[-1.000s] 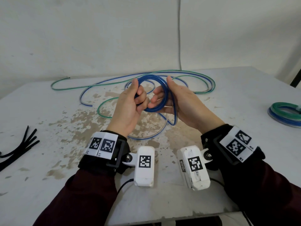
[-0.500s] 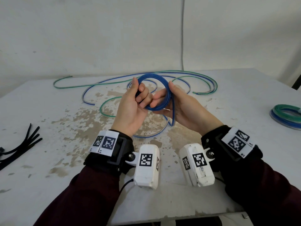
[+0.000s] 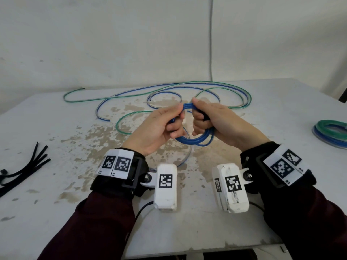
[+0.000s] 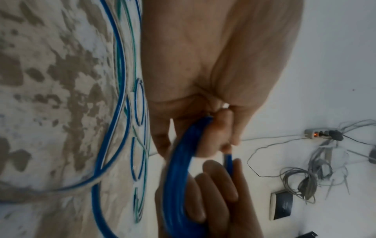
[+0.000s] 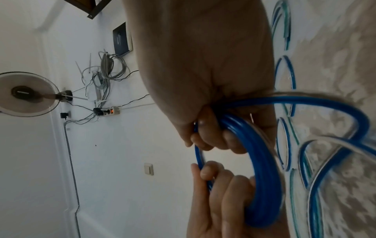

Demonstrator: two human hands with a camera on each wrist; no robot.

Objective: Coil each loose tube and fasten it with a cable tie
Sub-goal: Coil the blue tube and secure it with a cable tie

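Note:
A blue tube coil (image 3: 195, 141) of several loops is held above the table's middle. My left hand (image 3: 165, 126) grips its left side, fingers curled round the bundle (image 4: 179, 169). My right hand (image 3: 208, 121) grips the right side with thumb on top, fingers wrapped round the loops (image 5: 262, 161). The tube's loose tail (image 3: 185, 158) trails down to the table below the hands. More loose blue tube (image 3: 163, 94) and green tube (image 3: 124, 124) lie behind the hands. Black cable ties (image 3: 24, 169) lie at the table's left edge.
A coiled green and blue bundle (image 3: 330, 132) lies at the table's right edge. The worn white table (image 3: 75, 147) meets a wall at the back. Its front edge runs just below my forearms.
Both hands have turned the coil from upright to tilted flatter and lowered it slightly toward me. My right hand's grip has closed round the loops, thumb now on top.

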